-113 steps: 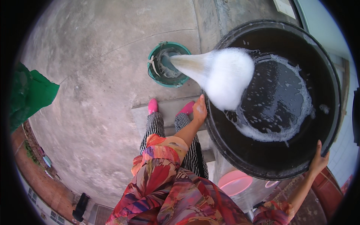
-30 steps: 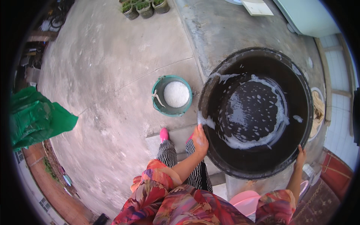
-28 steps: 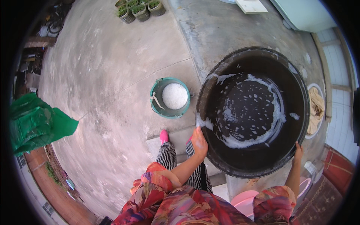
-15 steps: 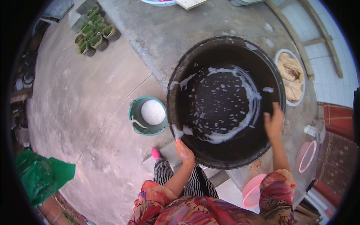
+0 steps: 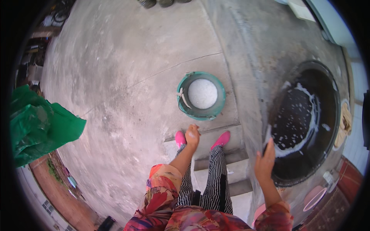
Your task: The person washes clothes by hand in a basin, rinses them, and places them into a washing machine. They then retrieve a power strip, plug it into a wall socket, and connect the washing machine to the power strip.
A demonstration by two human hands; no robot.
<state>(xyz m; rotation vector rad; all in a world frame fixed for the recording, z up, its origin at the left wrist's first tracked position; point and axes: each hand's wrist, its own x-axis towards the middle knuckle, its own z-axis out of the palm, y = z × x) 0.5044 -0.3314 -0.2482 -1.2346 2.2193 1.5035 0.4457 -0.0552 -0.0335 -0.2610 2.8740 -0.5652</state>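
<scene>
My left hand [image 5: 192, 136] hangs just below a green bucket [image 5: 220, 111], its fingers curled in and nothing showing in them. A spot of foam clings to its skin. White, sudsy contents [image 5: 202, 94] fill the bottom of the bucket, and a pale handle grip lies at its left side. My right hand [image 5: 265, 159] is open, fingers stretched out, at the near left rim of a large black tub [image 5: 296, 181]. Whether it touches the rim I cannot tell. Inside the tub is dark water with a ring of white foam [image 5: 288, 151].
Concrete steps [image 5: 239, 169] drop away below my pink shoes [image 5: 221, 140]. Beyond the tub sits a basin with beige cloth [image 5: 344, 123]. Pink basins [image 5: 314, 198] stand at the lower right. Green plastic sheeting [image 5: 42, 123] hangs at the left, and plant pots [image 5: 165, 3] stand at the top edge.
My view has swung left, so the bucket is now central and the tub at the right. My left hand has left the tub's rim and curled. My right hand has moved to the tub's near left side.
</scene>
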